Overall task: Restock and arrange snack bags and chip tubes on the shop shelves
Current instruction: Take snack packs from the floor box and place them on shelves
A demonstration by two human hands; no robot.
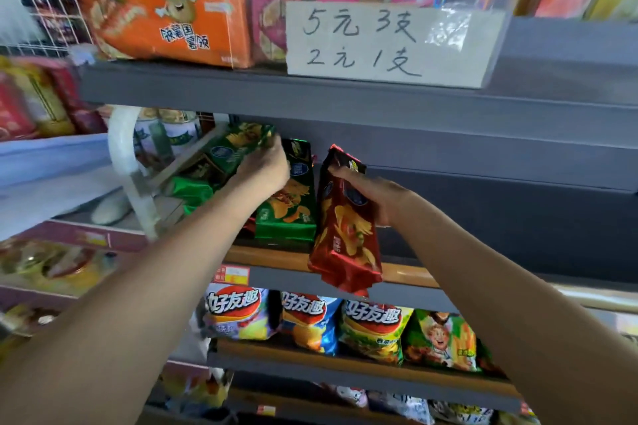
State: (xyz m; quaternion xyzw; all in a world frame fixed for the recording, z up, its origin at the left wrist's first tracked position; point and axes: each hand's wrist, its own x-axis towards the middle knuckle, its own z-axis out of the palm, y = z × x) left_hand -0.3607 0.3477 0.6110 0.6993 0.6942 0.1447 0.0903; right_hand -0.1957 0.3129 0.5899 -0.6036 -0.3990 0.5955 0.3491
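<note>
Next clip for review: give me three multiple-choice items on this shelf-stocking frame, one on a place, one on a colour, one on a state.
1. Where does the handwritten price sign hang?
A. on the shelf edge above the hands
B. on the lowest shelf
C. on the floor

2. What colour is the chip bag in the right hand?
A. blue
B. red
C. white

3. What is the left hand doing?
A. hanging idle
B. pressing flat on the sign
C. gripping a green chip bag

Answers: 1 A, the sign sits on the upper shelf's front edge; 2 B, its wrapper is dark red; 3 C, the fingers curl on the tilted green bag's top.
</note>
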